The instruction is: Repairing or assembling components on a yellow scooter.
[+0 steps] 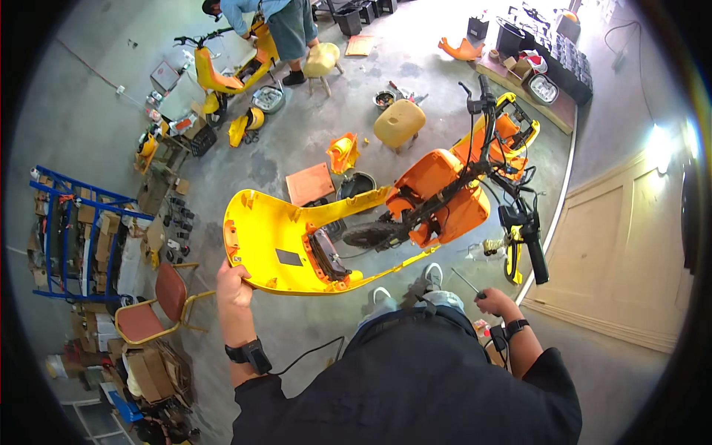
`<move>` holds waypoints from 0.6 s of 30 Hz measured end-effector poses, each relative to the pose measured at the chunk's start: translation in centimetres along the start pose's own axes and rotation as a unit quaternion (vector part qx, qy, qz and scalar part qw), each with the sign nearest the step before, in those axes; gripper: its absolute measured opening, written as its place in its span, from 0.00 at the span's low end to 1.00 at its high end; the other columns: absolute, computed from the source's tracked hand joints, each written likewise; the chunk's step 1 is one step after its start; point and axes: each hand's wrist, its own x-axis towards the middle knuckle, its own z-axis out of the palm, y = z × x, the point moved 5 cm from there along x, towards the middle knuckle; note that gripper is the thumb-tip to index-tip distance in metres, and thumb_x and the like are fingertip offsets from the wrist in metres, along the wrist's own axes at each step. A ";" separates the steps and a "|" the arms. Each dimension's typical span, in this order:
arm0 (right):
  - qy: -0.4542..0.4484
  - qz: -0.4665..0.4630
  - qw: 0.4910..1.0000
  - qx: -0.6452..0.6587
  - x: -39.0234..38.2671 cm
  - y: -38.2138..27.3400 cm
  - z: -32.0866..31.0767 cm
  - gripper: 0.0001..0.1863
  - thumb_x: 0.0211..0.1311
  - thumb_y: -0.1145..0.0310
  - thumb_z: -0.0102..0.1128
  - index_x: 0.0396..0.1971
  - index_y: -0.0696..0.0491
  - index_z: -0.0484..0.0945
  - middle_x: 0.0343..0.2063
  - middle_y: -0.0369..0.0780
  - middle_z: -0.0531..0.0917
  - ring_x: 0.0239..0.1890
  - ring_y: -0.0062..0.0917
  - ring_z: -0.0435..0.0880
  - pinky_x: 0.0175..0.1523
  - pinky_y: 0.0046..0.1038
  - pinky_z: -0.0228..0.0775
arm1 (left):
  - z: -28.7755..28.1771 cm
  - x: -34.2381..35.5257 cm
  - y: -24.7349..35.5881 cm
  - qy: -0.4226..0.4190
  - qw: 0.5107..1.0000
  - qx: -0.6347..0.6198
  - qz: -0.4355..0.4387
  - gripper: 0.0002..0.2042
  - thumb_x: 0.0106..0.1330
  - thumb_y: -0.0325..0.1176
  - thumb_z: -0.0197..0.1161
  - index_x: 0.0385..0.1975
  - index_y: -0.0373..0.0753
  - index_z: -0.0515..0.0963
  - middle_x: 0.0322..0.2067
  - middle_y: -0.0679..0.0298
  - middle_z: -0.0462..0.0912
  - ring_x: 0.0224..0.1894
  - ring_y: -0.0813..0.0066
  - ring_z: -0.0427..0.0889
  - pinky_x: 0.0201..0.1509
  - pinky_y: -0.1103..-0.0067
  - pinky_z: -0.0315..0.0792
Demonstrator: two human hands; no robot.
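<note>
My left hand grips the near left edge of a large yellow plastic body panel, which has orange fittings and a dark rectangular piece. The panel's long arms reach toward a partly dismantled scooter with orange bodywork, a black frame and handlebars, standing ahead and to the right of me. My right hand is closed round the dark handle of a screwdriver, whose thin shaft points forward and left, beside the scooter.
A person bends over another yellow scooter at the back left. Around me are stools, loose orange parts, a chair, a blue rack, cardboard, a raised ledge of containers and a door.
</note>
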 end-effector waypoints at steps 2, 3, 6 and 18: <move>0.006 -0.069 0.998 -0.004 -0.9 -3.4 0.0 0.16 0.55 0.57 0.60 0.28 0.58 0.83 0.19 0.41 0.84 0.24 0.31 0.84 0.33 0.33 0.76 | -0.6 -2.1 0.4 0.010 1.000 0.013 0.021 0.34 0.44 0.11 0.45 0.59 0.29 0.67 0.50 0.55 0.78 0.54 0.56 0.78 0.59 0.67 0.72; 0.015 -0.105 0.994 -0.031 -1.2 -4.9 0.1 0.16 0.55 0.58 0.60 0.29 0.57 0.83 0.19 0.41 0.84 0.24 0.30 0.84 0.33 0.33 0.76 | -0.9 -3.3 0.7 0.004 1.000 0.010 0.025 0.34 0.44 0.11 0.45 0.59 0.30 0.66 0.50 0.56 0.78 0.53 0.58 0.78 0.58 0.69 0.73; 0.027 -0.070 0.997 0.021 -0.6 -6.8 0.4 0.15 0.57 0.59 0.59 0.29 0.58 0.83 0.19 0.40 0.84 0.24 0.26 0.84 0.32 0.31 0.76 | -1.6 -6.8 1.9 0.013 0.999 -0.008 0.043 0.34 0.44 0.11 0.45 0.59 0.30 0.66 0.50 0.56 0.77 0.52 0.60 0.78 0.57 0.71 0.73; 0.197 -0.217 0.858 0.421 1.2 -11.1 -2.1 0.22 0.61 0.73 0.52 0.56 0.59 0.74 0.39 0.38 0.83 0.27 0.20 0.81 0.29 0.23 0.74 | -0.8 -15.9 5.5 -0.031 0.992 -0.027 0.120 0.33 0.46 0.16 0.48 0.60 0.32 0.66 0.53 0.56 0.77 0.56 0.60 0.77 0.62 0.69 0.71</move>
